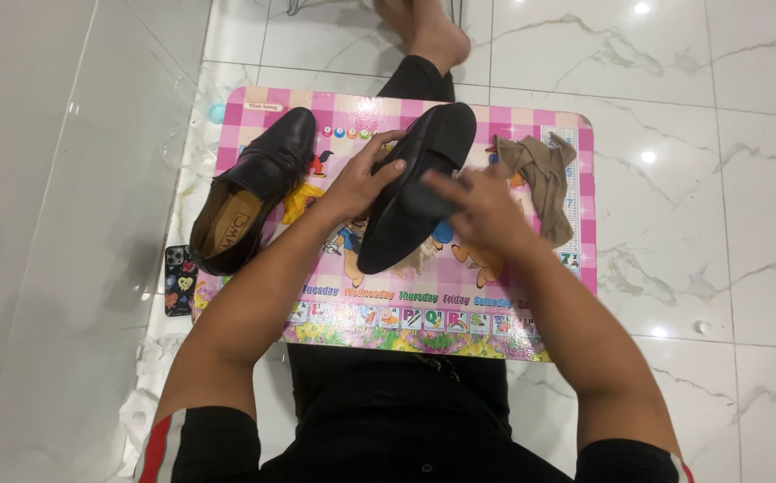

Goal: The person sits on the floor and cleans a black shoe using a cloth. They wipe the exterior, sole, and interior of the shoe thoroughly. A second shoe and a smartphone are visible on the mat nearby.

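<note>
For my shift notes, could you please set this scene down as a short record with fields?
Setting: pink checked children's lap table over the seated person's legs, on white marble floor tiles
Left hand: grips black leather shoe, held sole-up
Right hand: blurred, on that shoe's side
Second black leather shoe: upright on the table's left side
Beige crumpled cloth: on the table's right side
Phone in patterned case: on the floor, left

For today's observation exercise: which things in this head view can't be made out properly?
- Right hand: motion-blurred, grip unclear.
- Held shoe: turned sole-up, so its upper is hidden.
- Phone: partly under the board.
- Foot: cut by the top edge.
- Cloth: crumpled, kind unclear.
</note>
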